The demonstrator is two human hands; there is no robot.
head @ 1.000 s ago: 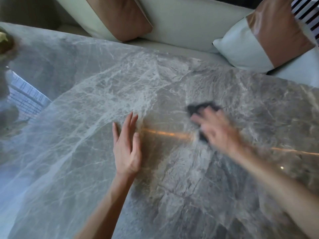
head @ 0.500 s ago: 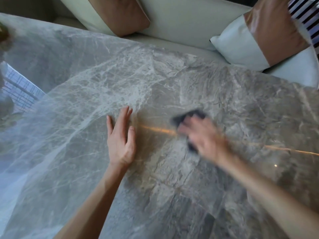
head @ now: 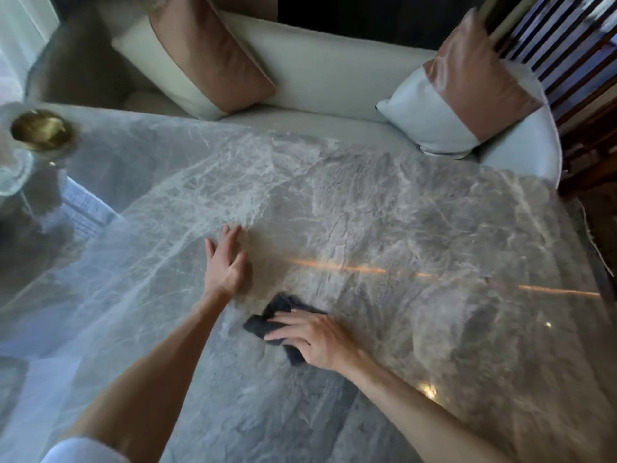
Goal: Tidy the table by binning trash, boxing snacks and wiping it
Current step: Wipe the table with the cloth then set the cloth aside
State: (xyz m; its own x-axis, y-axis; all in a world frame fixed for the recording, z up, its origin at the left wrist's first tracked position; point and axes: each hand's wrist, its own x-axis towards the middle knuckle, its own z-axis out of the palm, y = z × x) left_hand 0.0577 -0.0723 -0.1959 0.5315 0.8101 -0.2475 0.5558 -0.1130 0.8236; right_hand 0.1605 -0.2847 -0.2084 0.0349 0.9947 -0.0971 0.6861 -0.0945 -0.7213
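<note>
A dark grey cloth (head: pixel 267 320) lies crumpled on the grey marble table (head: pixel 417 228), near its middle. My right hand (head: pixel 317 335) presses down on the cloth, fingers spread over it and pointing left. My left hand (head: pixel 225 262) rests flat on the marble just up and left of the cloth, fingers together and holding nothing. No trash or snacks show on the tabletop.
A gold bowl (head: pixel 41 130) and a glass object (head: pixel 13 172) stand at the table's far left. A cream sofa (head: pixel 334 81) with two tan-and-white cushions runs along the far edge. A dark slatted chair (head: pixel 567 61) stands at the right.
My right hand has dragged the cloth toward me and to the left across the marble. My left hand stays flat in about the same spot. The view has pulled back.
</note>
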